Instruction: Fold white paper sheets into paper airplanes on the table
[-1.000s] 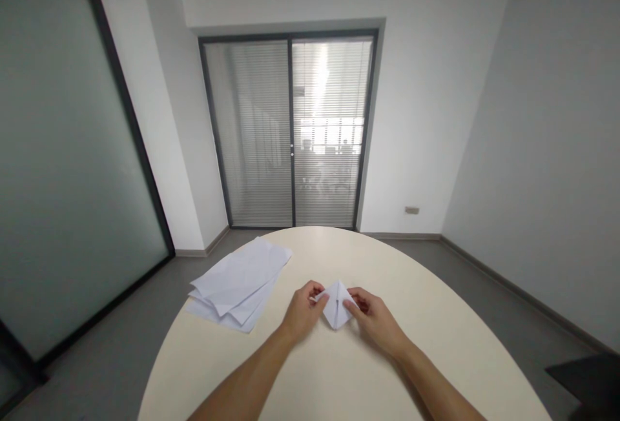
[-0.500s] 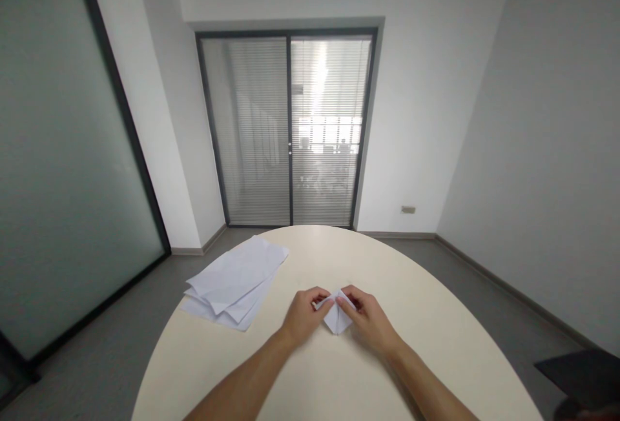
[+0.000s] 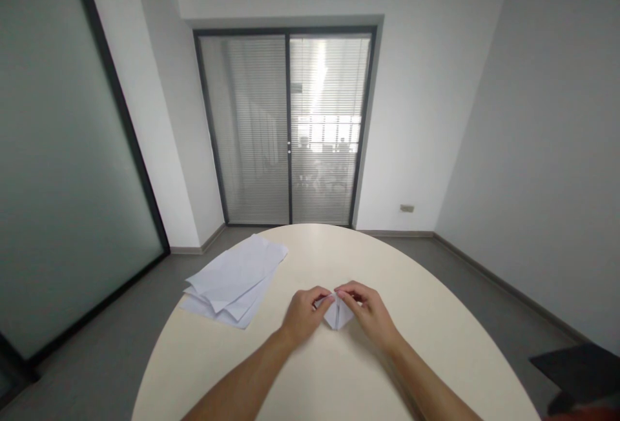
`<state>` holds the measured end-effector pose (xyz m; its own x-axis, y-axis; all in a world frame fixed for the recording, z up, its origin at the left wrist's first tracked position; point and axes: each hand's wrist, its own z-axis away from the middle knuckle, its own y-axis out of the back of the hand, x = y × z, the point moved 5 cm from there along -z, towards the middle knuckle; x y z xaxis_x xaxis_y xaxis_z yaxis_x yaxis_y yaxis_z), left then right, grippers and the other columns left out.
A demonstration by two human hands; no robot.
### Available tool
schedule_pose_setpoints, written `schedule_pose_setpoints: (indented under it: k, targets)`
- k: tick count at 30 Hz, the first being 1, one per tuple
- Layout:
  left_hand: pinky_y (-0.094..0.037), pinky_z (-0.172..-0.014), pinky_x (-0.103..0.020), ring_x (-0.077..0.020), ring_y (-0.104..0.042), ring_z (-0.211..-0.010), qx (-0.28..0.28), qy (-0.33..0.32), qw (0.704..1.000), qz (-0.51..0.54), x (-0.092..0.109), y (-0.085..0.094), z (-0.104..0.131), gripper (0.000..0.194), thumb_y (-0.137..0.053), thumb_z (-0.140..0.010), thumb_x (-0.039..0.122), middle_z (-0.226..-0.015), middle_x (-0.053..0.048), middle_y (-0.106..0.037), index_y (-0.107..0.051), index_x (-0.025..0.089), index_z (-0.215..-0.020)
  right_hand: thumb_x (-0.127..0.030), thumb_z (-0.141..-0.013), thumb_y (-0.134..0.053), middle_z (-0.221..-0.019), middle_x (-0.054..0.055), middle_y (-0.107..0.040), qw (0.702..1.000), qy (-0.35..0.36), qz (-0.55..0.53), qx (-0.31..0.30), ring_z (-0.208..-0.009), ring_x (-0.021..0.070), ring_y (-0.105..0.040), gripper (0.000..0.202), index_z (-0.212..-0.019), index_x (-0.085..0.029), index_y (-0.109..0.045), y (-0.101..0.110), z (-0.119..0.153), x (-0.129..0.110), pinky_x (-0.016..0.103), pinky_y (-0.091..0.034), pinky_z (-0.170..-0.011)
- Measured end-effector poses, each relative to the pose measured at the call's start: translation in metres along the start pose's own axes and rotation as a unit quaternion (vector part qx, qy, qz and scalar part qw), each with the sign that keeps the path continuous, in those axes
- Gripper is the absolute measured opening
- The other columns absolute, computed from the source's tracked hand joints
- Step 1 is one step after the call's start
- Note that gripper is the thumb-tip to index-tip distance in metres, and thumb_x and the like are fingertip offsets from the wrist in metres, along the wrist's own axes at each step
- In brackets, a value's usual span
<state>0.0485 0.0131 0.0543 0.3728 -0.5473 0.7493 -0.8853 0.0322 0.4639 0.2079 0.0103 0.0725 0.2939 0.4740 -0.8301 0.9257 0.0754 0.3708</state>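
A small folded white paper (image 3: 338, 315) is held between both hands above the round cream table (image 3: 411, 343). My left hand (image 3: 309, 311) pinches its left side between thumb and fingers. At the top edge, my right hand (image 3: 367, 308) has the paper between thumb and index finger. A crease or slit runs down the paper's middle. Parts of its sides are hidden by the fingers.
Several loose white sheets (image 3: 237, 279) lie overlapping at the table's left edge. A dark flat object (image 3: 578, 369) is at the lower right, beyond the table. Glass doors with blinds (image 3: 288, 130) stand behind the table.
My right hand has shifted slightly up and left on the paper, its fingertips now at the top edge. More of the paper's right side shows. My left hand is nearly unmoved.
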Motion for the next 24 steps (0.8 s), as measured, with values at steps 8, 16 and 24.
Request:
schedule_pose_setpoints:
  k: [8,16,24]
  targets:
    - [-0.045,-0.063,-0.022,-0.0163,-0.064,-0.071,0.026,0.046,0.998,0.036,-0.014,0.000,-0.001,0.029,-0.052,-0.091,0.042,-0.084,-0.003,-0.074,-0.069,0.019,-0.096,-0.059,-0.083,-0.061,-0.093,0.008,-0.073,0.997,-0.053,-0.055,-0.020,-0.082,0.0209,-0.063,0.048,-0.105,-0.017,-0.069,-0.007,-0.002,0.022,0.031,-0.049,-0.071]
    - [-0.040,-0.063,-0.025,-0.0162,-0.058,-0.065,0.010,0.066,0.976,-0.206,-0.025,-0.001,-0.001,0.025,-0.051,-0.092,0.041,-0.071,0.000,-0.065,-0.068,0.024,-0.098,-0.044,-0.086,-0.057,-0.089,0.004,-0.069,0.997,-0.068,0.044,-0.003,-0.067,0.0152,-0.057,0.038,-0.114,-0.019,-0.064,-0.007,0.000,0.044,0.028,-0.047,-0.062]
    - [-0.042,-0.087,-0.036,-0.0255,-0.057,-0.096,-0.008,0.064,0.946,-0.318,-0.023,0.004,-0.001,0.018,-0.052,-0.091,0.030,-0.096,-0.009,-0.065,-0.065,0.021,-0.099,-0.029,-0.092,-0.046,-0.129,0.010,-0.061,0.971,0.054,0.210,-0.099,-0.119,0.0243,-0.053,0.036,-0.123,-0.024,-0.064,-0.025,0.007,0.030,0.041,-0.041,-0.105]
